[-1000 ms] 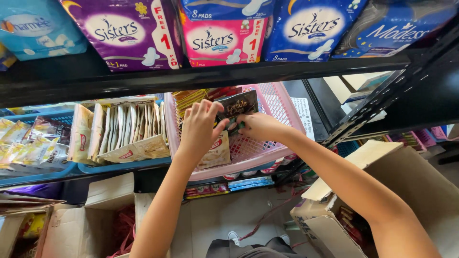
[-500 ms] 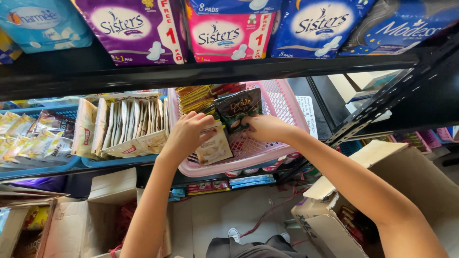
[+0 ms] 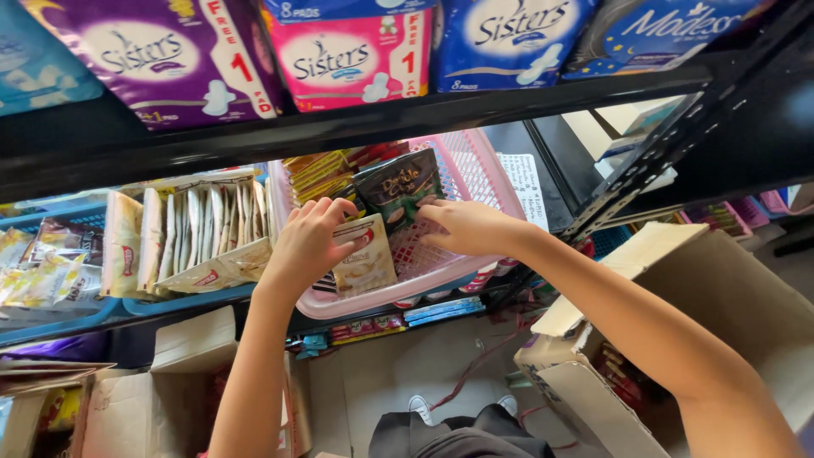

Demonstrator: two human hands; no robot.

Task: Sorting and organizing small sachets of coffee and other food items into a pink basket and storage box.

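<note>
A pink plastic basket [image 3: 496, 174] sits on a black shelf and holds small sachets. My left hand [image 3: 309, 242] rests on a cream sachet [image 3: 366, 265] at the basket's front left, fingers curled over its top edge. My right hand [image 3: 466, 227] reaches into the basket from the right, its fingertips touching the lower edge of a dark sachet [image 3: 398, 185] that stands upright. Yellow and red sachets [image 3: 326, 170] are stacked behind it at the basket's back left.
Left of the basket, a blue tray [image 3: 178, 298] carries a cut-open carton of white sachets [image 3: 203, 229]. Purple, pink and blue pad packs [image 3: 348, 55] line the upper shelf [image 3: 356, 119]. Open cardboard boxes [image 3: 712, 280] stand on the floor right and left.
Both hands have drawn slightly toward the basket's front. The left hand has come down onto the cream sachet, and the right hand has slipped below the dark sachet.
</note>
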